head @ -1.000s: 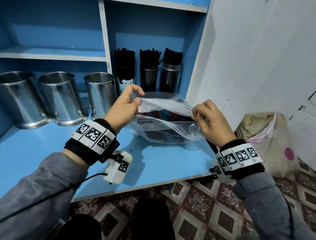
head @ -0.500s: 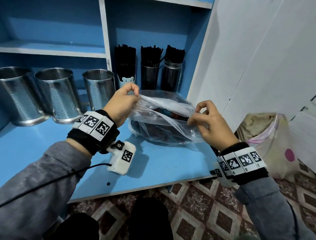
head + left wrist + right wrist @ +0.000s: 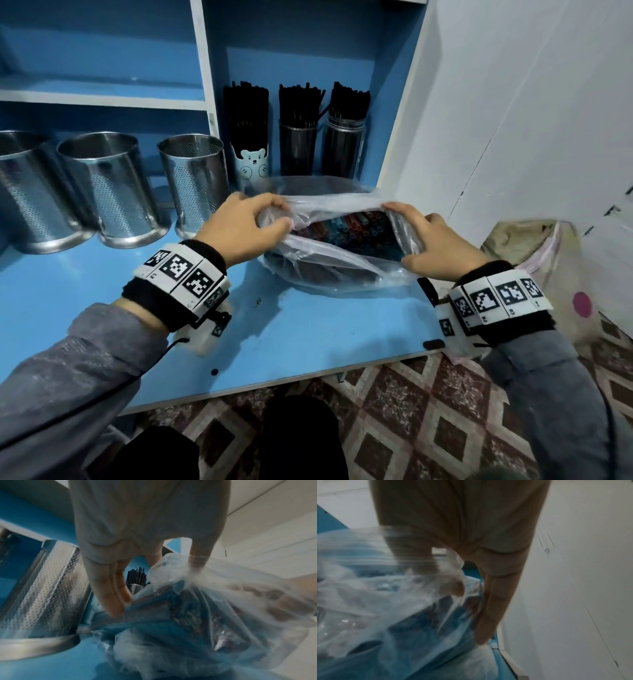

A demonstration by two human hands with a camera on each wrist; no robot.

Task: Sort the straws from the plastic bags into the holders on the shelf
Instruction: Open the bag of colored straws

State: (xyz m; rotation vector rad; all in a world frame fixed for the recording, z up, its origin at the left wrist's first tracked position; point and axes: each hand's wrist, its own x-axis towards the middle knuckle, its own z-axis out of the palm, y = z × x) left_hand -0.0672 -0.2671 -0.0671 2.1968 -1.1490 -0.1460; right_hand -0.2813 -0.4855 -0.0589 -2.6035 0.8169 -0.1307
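Note:
A clear plastic bag (image 3: 329, 270) lies on the blue shelf top (image 3: 308, 335), its mouth pulled wide. Red, blue and teal straws (image 3: 349, 226) show inside, ends toward me. My left hand (image 3: 250, 226) grips the left rim of the bag's mouth; the same pinch on crumpled plastic (image 3: 171, 572) shows in the left wrist view. My right hand (image 3: 428, 240) grips the right rim, thumb inside the opening; the right wrist view shows plastic (image 3: 423, 574) bunched over that thumb. Three steel perforated holders (image 3: 102, 185) stand left of the bag.
Behind the bag, a bear-printed cup (image 3: 251, 161) and two dark holders (image 3: 298, 147) (image 3: 344, 144) are packed with black straws. A white wall (image 3: 513, 102) bounds the right side. A sack (image 3: 541, 260) sits on the patterned floor (image 3: 394, 411) beyond the shelf edge.
Both hands pulled the bag's mouth wider apart and lower; the coloured straw ends are now exposed. The right hand shifted from a fingertip pinch to a fuller grip on the rim.

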